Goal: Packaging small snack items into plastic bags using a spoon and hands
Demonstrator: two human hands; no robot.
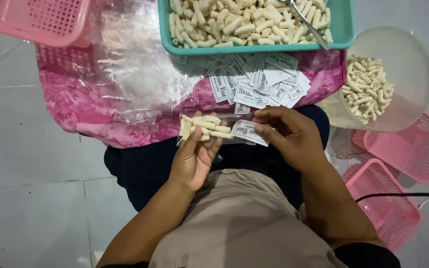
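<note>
The left hand [194, 156] grips a small clear plastic bag of pale stick-shaped snacks [205, 128] over the lap; the right hand [289, 134] pinches a white printed paper label [250, 132] at the bag's open end — whether the label is already inside is hard to tell. Just ahead lies a loose pile of white paper labels [261, 82] on pink patterned cloth [85, 106], below a teal plastic tray [346, 25] of snacks.

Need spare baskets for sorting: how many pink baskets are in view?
3: one pink basket at top left, cut by the frame; two more at lower right, one above the other. Others may lie outside view.
</note>
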